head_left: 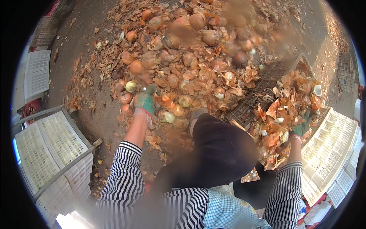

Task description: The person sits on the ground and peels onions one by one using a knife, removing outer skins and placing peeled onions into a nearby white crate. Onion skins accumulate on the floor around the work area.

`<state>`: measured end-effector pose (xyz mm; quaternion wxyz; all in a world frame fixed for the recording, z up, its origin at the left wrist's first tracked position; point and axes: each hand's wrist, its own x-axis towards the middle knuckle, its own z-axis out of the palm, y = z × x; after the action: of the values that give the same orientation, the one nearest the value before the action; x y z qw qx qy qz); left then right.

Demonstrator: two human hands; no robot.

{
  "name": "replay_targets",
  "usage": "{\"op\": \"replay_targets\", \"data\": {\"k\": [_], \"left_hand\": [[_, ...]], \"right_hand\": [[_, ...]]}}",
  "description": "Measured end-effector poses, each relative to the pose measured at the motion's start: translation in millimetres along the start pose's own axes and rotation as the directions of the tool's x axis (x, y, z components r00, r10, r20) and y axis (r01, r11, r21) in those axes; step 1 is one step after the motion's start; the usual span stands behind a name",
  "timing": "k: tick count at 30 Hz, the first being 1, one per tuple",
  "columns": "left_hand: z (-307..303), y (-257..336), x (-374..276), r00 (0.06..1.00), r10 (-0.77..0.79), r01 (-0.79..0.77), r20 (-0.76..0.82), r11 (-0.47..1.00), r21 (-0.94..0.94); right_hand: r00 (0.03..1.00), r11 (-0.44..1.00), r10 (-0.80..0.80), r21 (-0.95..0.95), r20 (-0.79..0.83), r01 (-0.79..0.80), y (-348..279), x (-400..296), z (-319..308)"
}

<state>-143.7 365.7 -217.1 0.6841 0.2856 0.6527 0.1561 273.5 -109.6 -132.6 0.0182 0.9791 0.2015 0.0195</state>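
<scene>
My left hand [145, 100], in a green and white work glove, reaches down to the near left edge of a wide heap of onions [183, 57] and loose brown skins on the ground. Something small and shiny shows at its fingertips, too blurred to name. A pale peeled onion [131, 86] lies just left of it. On the right, my right hand [303, 124], in a green glove, is partly sunk in a pile of onion skins [274, 123] that fills a brown plastic crate [257, 88]. Its fingers are mostly hidden by the skins.
White plastic crates [51, 143] stand on a metal-framed cart at the left, with more crates [37, 71] behind. Further white crates [328, 148] are stacked at the right. My knee [226, 148] in dark trousers is between my arms. Blurry spots cover parts of the view.
</scene>
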Motion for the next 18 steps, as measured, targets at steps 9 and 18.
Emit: {"op": "replay_targets", "data": {"k": [9, 18], "left_hand": [[-213.6, -267.9, 10.8, 0.941, 0.198, -0.008, -0.275, 0.825, 0.565], [-174.3, -344.0, 7.6, 0.975, 0.209, -0.22, 0.079, 0.84, 0.496]], "right_hand": [[0.938, 0.826, -0.216, 0.462, -0.27, 0.323, -206.3, -16.7, -112.5], [0.352, 0.061, 0.122, 0.347, 0.928, -0.936, -285.4, -180.1, 154.5]]}}
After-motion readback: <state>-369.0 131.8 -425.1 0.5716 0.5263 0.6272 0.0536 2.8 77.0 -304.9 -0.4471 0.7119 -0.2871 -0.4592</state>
